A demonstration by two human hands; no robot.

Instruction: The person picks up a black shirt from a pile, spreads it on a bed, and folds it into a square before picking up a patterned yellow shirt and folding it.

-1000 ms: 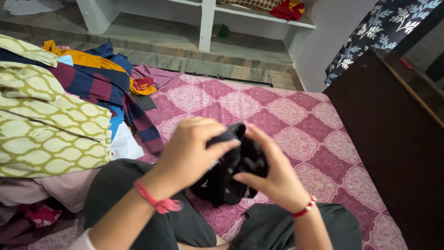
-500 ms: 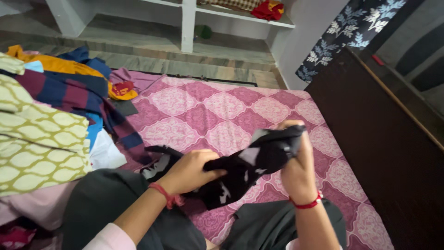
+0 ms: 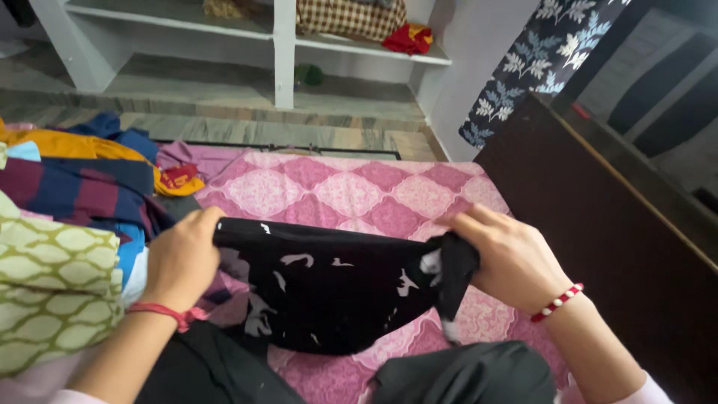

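Since half a second ago, I log: black cloth garment with white markings (image 3: 329, 288) now pulled wide over pink patterned bedspread (image 3: 351, 191), left hand (image 3: 183, 258) clenched on one end, right hand (image 3: 512, 258) gripping the other, bunched.

Before you, a pink diamond-patterned bedsheet (image 3: 351, 191), heaped clothes (image 3: 67, 202) along its left edge, white shelves (image 3: 277, 45) beyond, dark wooden panel (image 3: 598, 232) at its right edge.
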